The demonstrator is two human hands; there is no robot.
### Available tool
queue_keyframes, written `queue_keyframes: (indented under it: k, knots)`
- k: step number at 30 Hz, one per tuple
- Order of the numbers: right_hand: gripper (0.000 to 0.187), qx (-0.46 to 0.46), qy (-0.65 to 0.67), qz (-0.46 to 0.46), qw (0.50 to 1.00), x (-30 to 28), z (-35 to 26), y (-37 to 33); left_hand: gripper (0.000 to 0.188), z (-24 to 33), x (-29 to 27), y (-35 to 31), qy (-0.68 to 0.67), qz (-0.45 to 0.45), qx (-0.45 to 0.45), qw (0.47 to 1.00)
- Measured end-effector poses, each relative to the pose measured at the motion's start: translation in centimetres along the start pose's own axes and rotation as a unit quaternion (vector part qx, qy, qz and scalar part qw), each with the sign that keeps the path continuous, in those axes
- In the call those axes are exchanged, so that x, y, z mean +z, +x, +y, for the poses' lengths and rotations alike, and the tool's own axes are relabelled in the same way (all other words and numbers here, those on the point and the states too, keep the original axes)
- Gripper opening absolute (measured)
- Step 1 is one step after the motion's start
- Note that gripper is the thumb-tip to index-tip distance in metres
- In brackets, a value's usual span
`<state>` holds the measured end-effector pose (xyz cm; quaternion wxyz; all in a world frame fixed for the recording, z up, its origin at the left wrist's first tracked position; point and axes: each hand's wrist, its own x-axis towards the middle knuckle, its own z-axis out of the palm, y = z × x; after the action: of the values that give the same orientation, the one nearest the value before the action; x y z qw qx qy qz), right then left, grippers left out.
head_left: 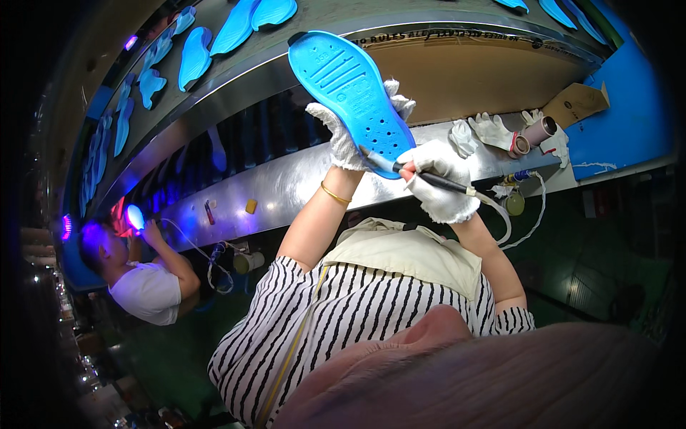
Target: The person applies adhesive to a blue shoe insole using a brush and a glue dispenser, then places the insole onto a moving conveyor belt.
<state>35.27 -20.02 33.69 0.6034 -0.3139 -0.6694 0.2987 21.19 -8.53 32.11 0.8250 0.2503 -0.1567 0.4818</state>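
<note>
While the left hand in its white knitted glove (339,139) gripped a bright blue, foot-shaped sole (350,89) from beneath, its fingers curled around both long edges, the right hand in a similar white glove (443,161) pinched a black-handled brush (443,184) near its bristles. In the head view, the sole was raised over the near edge of a long, shiny metal ledge (275,179), holes showing in its near half and slanted grooves in its far half. The bristles lay over the near end of the sole; whether they touched it could not be told. A pale flexible tube (504,218) ran from the brush's handle toward the right. On the ledge to the right lay crumpled white gloves (491,132) beside a brownish cylindrical roll (539,131). More blue soles (193,58) rested on the far dark belt (329,18). Well to the left, a co-worker in a white shirt (146,293) held a brightly lit object (134,217).
</note>
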Motion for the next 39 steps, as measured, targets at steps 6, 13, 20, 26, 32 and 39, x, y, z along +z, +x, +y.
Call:
queue_keyframes:
  k: [6, 13, 20, 26, 32, 39]
  knots:
    - [0.017, 0.184, 0.185, 0.037, 0.965, -1.2, 0.6, 0.2, 0.121, 1.3, 1.0, -0.2, 0.068, -0.001, -0.068, 0.995]
    - [0.009, 0.254, 0.048, -0.165, 0.952, -2.7, -0.4, 1.5, 0.119, 3.0, 1.3, 0.4, 0.363, 0.01, -0.173, 0.916]
    - [0.01, 0.184, 0.041, -0.139, 0.972, -2.5, -0.6, 1.9, 0.083, 3.6, 1.1, 1.5, 0.438, 0.112, -0.268, 0.851]
    - [0.014, 0.18, 0.012, -0.191, 0.965, -2.7, 0.1, 2.3, 0.069, 3.2, 1.5, 2.6, 0.477, 0.182, -0.33, 0.794]
    - [0.013, 0.258, -0.03, -0.163, 0.952, -2.5, -0.1, 3.0, 0.077, 3.6, 1.5, 2.7, 0.525, 0.179, -0.338, 0.76]
    - [0.015, 0.22, -0.047, -0.126, 0.966, -3.8, -0.5, 4.1, 0.073, 4.2, 2.5, 2.9, 0.517, 0.174, -0.338, 0.767]
